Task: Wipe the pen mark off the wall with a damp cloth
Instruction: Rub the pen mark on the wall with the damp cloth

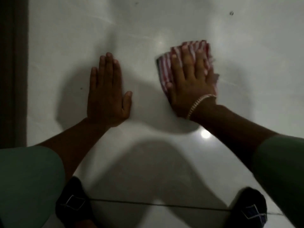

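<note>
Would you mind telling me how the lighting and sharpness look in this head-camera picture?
Head view: dim overall; the wall carries soft shadows beneath both arms, a bright glare spot shines lower down, the striped cloth under the right hand is blurred, and the left hand lies dark.

Cloth (pixel 166 68) mostly hidden under right hand (pixel 189 83); only striped edges show past the fingertips and beside the thumb, its far edge by the little finger smeared by motion blur. Pen mark not visible, whether under the fingers or gone can't tell. Wall (pixel 148 27) patch under left hand (pixel 107 94) palm hidden. Tiny dark specks well above the fingertips, too small to identify. Both green sleeves (pixel 28 181) cut off by frame edges; feet cut at bottom edge.
</note>
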